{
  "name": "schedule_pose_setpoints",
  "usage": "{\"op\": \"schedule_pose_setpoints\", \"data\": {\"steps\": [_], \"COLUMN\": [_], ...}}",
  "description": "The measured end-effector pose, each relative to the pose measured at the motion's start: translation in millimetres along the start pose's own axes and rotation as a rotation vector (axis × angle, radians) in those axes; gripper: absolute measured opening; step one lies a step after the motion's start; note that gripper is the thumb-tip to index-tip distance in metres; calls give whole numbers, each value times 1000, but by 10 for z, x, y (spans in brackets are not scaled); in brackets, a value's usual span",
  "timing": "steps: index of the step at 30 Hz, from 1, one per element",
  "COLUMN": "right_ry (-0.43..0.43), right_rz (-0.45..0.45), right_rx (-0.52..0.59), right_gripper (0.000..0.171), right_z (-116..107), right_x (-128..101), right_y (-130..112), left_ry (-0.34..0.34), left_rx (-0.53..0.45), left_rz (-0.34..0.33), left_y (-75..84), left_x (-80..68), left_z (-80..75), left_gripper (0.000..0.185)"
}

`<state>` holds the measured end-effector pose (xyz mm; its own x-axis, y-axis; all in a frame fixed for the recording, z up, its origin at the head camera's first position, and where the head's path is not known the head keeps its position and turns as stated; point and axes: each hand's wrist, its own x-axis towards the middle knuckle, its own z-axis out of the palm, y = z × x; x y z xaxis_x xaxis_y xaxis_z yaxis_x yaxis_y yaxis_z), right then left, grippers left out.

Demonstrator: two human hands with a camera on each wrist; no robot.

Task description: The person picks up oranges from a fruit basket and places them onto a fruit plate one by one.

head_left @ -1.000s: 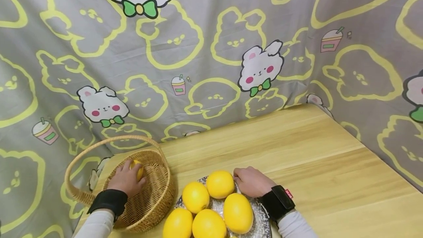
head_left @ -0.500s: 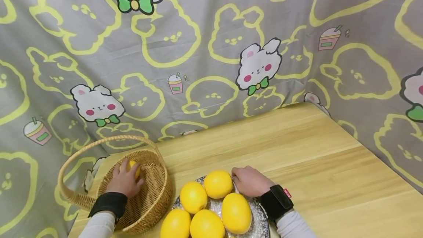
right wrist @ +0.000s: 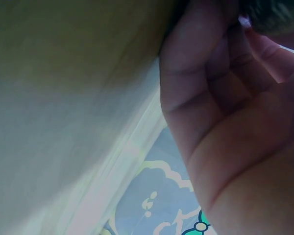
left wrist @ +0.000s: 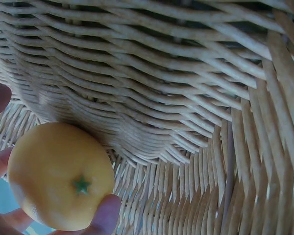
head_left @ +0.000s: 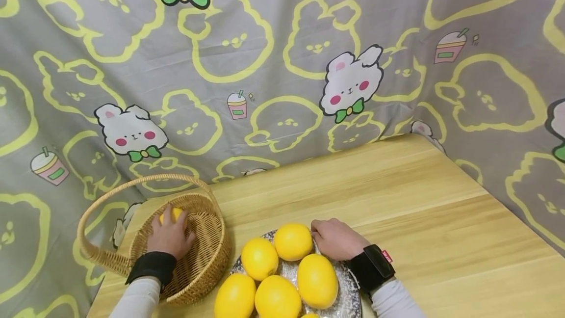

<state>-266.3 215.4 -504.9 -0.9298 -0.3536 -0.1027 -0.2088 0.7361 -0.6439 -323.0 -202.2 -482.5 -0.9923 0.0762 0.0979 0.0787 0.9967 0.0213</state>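
My left hand point(head_left: 171, 238) reaches into a wicker basket point(head_left: 222, 254) with a tall arched handle. It holds a round, yellow-orange orange point(left wrist: 59, 171) with a green star-shaped stem mark, thumb on one side and fingers on the other, close by the woven wall in the left wrist view. My right hand point(head_left: 337, 239) grips the far right rim of a speckled dark and white plate point(head_left: 346, 303); in the right wrist view its fingers point(right wrist: 186, 63) curl at the dark edge. On this plate sit several yellow fruits point(head_left: 317, 281), one right beside the right hand's fingertips.
A pale wooden table point(head_left: 419, 200) carries the basket at left and the plate at front centre. A grey curtain point(head_left: 273, 53) printed with yellow outlines and white rabbits hangs along its back and right edges.
My left hand has shifted slightly, and more of the orange shows beyond its fingers. The right hand stays on the plate's rim. The head view has tilted a little.
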Motion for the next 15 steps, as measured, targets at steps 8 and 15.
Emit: {"op": "schedule_pose_setpoints", "data": {"steps": [8,15], "right_ry": [9,18], "right_rz": [4,9], "right_rx": [-4,-13], "right_gripper": [17,16], "right_z": [-7,-5], "right_x": [7,35], "right_y": [-18,-19], "left_ry": [-4,21], "left_rx": [-13,-21], "left_rz": [-15,-12], "left_y": [-12,-32], "left_x": [-13,31], "left_z": [47,57], "left_gripper": [56,54]}}
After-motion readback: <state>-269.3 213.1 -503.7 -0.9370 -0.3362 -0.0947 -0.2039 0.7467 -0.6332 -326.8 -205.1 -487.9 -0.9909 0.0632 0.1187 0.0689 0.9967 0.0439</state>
